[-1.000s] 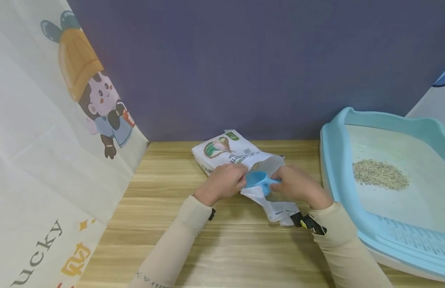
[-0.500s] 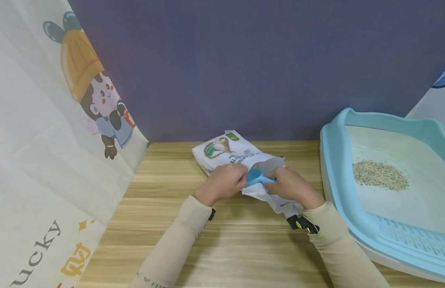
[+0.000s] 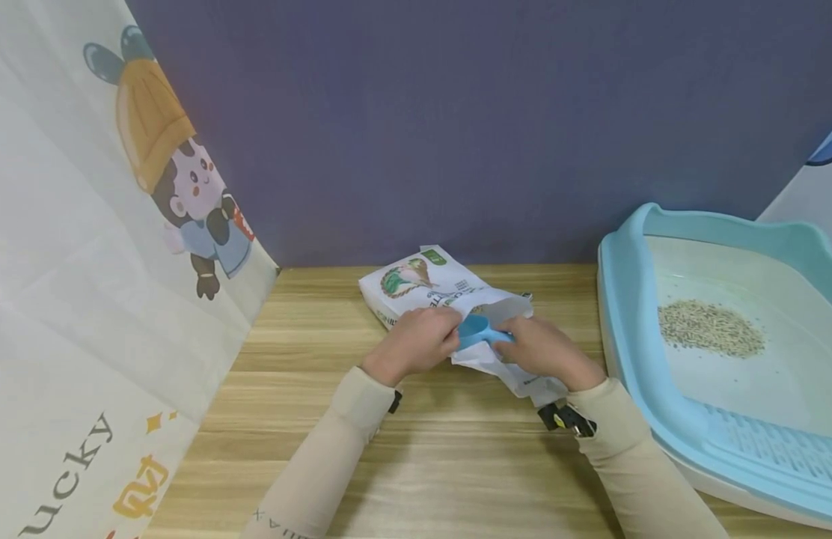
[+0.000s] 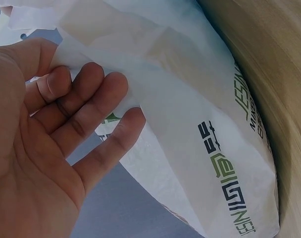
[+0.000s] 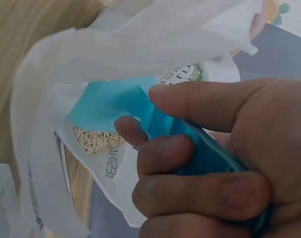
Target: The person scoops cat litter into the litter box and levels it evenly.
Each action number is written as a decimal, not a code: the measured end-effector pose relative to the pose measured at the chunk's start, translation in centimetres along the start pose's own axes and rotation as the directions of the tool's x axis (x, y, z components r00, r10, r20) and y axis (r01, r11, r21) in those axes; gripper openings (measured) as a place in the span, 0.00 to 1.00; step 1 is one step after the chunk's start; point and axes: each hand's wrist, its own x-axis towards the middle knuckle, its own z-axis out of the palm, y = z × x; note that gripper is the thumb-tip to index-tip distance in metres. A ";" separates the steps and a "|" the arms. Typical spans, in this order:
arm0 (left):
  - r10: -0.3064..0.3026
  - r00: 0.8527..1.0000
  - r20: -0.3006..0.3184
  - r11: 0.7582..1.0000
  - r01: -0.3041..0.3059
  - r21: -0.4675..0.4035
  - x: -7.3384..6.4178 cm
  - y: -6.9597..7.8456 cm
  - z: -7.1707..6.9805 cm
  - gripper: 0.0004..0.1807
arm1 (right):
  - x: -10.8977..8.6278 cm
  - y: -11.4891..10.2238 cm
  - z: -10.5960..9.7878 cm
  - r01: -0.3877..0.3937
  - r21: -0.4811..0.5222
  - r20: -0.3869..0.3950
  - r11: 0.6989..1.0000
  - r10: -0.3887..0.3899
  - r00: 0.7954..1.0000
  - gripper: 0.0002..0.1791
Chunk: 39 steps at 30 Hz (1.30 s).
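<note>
A white printed bag (image 3: pixel 450 281) of cat litter lies on its side, its mouth toward the right. My left hand (image 3: pixel 416 338) pinches the bag's edge between thumb and fingertips, as the left wrist view shows, with the other fingers (image 4: pixel 103 141) loosely bent against the paper. In my right hand (image 3: pixel 547 350) is the handle of a blue scoop (image 3: pixel 474 328), fingers curled round it. The scoop's bowl (image 5: pixel 108 104) sits inside the bag mouth, close to the pale pellets (image 5: pixel 97 140). How full the bowl is cannot be told; bag folds and my fingers hide part of it.
To the right stands a blue-rimmed litter box (image 3: pixel 621 299) with a pile of pellets (image 3: pixel 712 328) on its white floor. The wooden table (image 3: pixel 308 359) meets a dark partition (image 3: pixel 456 135) behind the bag and a printed sheet (image 3: pixel 72 262) at left.
My right hand has shifted slightly left, carrying the scoop a little deeper into the bag mouth. The bag's lower flap moved with it. My left hand has stayed in place.
</note>
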 end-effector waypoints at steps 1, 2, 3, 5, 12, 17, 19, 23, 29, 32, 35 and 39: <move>-0.001 1.000 -0.001 1.000 0.001 -0.001 0.0 0.0 0.0 0.12 | 0.0 0.0 0.0 0.002 -0.004 0.004 1.000 -0.002 1.000 0.18; 0.000 1.000 -0.003 1.000 0.000 -0.002 0.0 0.0 0.1 0.12 | 0.1 0.0 0.1 0.001 -0.006 0.007 1.000 0.000 1.000 0.17; -0.001 1.000 -0.005 1.000 0.001 -0.003 0.0 0.0 0.1 0.12 | 0.1 0.0 0.2 0.000 -0.005 0.009 1.000 0.000 1.000 0.15; 0.002 1.000 -0.010 1.000 -0.002 -0.004 0.0 0.0 0.1 0.13 | 0.2 0.0 0.4 -0.005 -0.004 0.013 1.000 0.005 1.000 0.11; 0.015 1.000 -0.017 1.000 -0.015 -0.007 0.0 0.0 0.0 0.13 | 0.6 0.2 1.1 -0.032 -0.035 0.087 0.999 0.035 0.996 0.24; 0.014 1.000 -0.016 1.000 -0.014 -0.003 0.1 -0.1 0.1 0.13 | 0.7 0.5 1.5 -0.034 -0.017 0.142 0.999 0.036 0.989 0.29; 0.014 1.000 -0.017 1.000 -0.014 -0.003 0.1 -0.2 0.1 0.13 | 0.6 0.6 1.6 -0.026 -0.012 0.147 1.000 0.027 0.989 0.30; 0.013 1.000 -0.021 1.000 -0.013 -0.006 0.1 -0.2 0.1 0.13 | 0.5 0.6 1.9 0.000 0.005 0.164 1.000 -0.001 0.987 0.29; -0.001 1.000 -0.009 1.000 0.001 0.000 0.1 -0.2 0.2 0.12 | 0.4 0.9 2.2 -0.083 0.036 0.281 0.996 0.069 0.957 0.28; -0.001 1.000 -0.007 1.000 0.001 0.003 0.1 -0.2 0.3 0.12 | 0.4 1.1 2.5 -0.133 0.063 0.322 0.989 0.106 0.941 0.23; -0.001 1.000 -0.010 1.000 0.001 0.001 0.2 -0.2 0.3 0.13 | 0.3 1.1 2.6 -0.149 0.079 0.328 0.986 0.115 0.938 0.18; 0.000 1.000 -0.011 1.000 0.000 -0.003 0.1 -0.2 0.3 0.13 | 0.3 1.2 2.8 -0.174 0.087 0.328 0.981 0.136 0.935 0.15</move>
